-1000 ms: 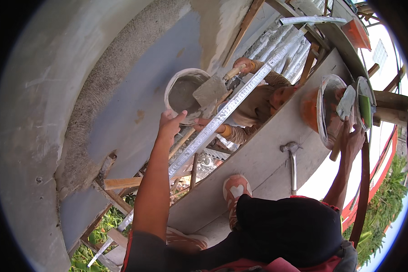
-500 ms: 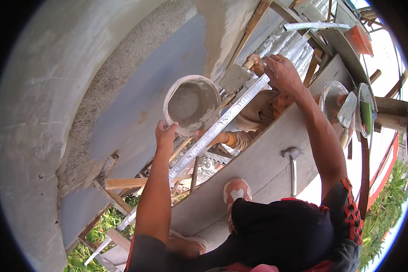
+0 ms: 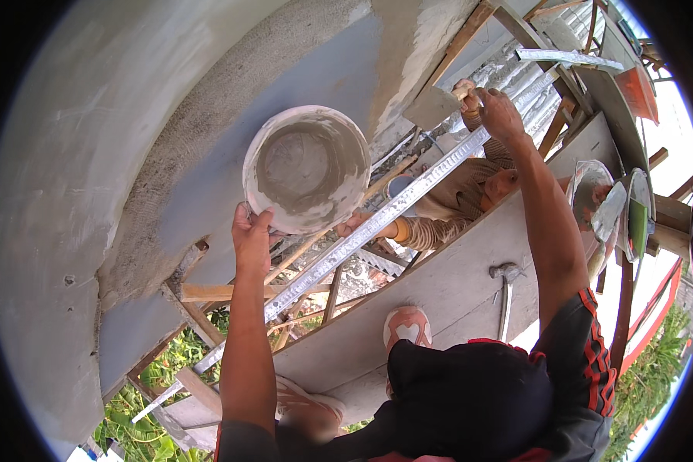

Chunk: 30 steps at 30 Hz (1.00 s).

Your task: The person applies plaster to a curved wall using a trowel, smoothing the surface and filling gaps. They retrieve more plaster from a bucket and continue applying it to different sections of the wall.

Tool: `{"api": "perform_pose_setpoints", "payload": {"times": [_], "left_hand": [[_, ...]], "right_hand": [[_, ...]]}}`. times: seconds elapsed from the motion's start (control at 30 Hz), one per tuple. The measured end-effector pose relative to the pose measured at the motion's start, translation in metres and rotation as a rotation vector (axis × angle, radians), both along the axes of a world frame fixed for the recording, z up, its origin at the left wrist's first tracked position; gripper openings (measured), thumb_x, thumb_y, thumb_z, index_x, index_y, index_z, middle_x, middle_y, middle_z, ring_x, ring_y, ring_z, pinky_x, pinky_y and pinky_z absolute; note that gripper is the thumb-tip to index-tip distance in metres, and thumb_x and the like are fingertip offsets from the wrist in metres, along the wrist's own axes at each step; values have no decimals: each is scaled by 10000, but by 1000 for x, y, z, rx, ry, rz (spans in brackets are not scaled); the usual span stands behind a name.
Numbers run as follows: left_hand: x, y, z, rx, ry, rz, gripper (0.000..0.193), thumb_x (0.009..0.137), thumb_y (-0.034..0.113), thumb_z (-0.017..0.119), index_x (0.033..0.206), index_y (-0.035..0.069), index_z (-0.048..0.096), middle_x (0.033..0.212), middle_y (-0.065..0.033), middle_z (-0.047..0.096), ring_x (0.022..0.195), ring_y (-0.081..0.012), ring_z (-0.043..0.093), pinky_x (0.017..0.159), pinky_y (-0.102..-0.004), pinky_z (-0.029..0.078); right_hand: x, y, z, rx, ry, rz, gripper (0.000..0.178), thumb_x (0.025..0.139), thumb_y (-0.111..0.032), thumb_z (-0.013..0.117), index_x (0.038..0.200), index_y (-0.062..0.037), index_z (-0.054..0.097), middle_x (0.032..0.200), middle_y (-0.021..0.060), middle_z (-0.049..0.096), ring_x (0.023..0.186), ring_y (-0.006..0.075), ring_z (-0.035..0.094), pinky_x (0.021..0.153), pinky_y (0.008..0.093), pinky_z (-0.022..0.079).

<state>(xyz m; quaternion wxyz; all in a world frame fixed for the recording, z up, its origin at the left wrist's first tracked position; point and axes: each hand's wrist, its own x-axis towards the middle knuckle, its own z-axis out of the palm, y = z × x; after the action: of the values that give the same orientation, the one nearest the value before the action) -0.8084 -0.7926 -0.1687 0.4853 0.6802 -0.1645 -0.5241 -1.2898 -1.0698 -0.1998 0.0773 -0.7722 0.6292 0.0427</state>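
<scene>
My left hand (image 3: 252,239) grips the near rim of a round, pale bucket (image 3: 304,223) tilted so its mortar-coated inside shows. A co-worker's hand (image 3: 352,225) reaches up to its lower right edge. My right hand (image 3: 502,117), fingers closed, is up by a pale metal bar (image 3: 377,223) that slants across the view. Whatever those fingers hold is hidden. Close to them, the co-worker's other hand (image 3: 467,94) is at the handle of a trowel (image 3: 431,108) with a flat, mortar-grey blade.
Below me runs a plank platform (image 3: 439,308) with a hammer (image 3: 506,296) lying on it. A partly plastered wall (image 3: 61,208) curves along the left. Wooden scaffold poles (image 3: 223,292) cross beneath. Mortar-smeared containers (image 3: 597,200) and an orange one (image 3: 637,92) stand at right.
The bucket has moved left and slightly up, its opening now facing me more. My right hand, the co-worker's hand and the trowel have shifted right and up in the view.
</scene>
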Motion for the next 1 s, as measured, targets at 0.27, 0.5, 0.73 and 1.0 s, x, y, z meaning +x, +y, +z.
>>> {"api": "perform_pose_setpoints", "payload": {"times": [0.27, 0.5, 0.73, 1.0], "left_hand": [[0, 23, 5, 34, 34, 34, 298, 1020, 54, 656, 1305, 98, 583, 1201, -83, 723, 995, -202, 746, 810, -423, 658], [-1, 33, 19, 45, 123, 121, 351, 1012, 29, 648, 1345, 87, 552, 1234, -135, 712, 1038, -262, 746, 910, -518, 669], [0, 57, 49, -35, 152, 126, 384, 1013, 25, 641, 1379, 63, 532, 1267, -145, 712, 1093, -270, 755, 892, -481, 692], [-10, 73, 79, -116, 113, 24, 459, 990, -3, 630, 1431, 62, 519, 1296, -155, 684, 1065, -266, 746, 852, -493, 701]], "right_hand": [[14, -3, -2, -328, -26, 97, 636, 921, -216, 805, 1517, -231, 583, 1541, 172, 515, 1496, 401, 453, 1177, 555, 433], [23, -17, -4, -169, 45, 334, 670, 822, -171, 877, 1446, -216, 639, 1562, 143, 548, 1558, 345, 407, 1269, 542, 327], [56, 65, 69, -50, -538, 350, 438, 955, -246, 740, 1303, -2, 633, 1232, 260, 682, 1168, 428, 637, 983, 506, 493], [86, 167, 146, 287, -314, 475, 584, 1034, -585, 649, 1138, -15, 714, 753, 213, 705, 788, 421, 745, 764, 506, 580]]}}
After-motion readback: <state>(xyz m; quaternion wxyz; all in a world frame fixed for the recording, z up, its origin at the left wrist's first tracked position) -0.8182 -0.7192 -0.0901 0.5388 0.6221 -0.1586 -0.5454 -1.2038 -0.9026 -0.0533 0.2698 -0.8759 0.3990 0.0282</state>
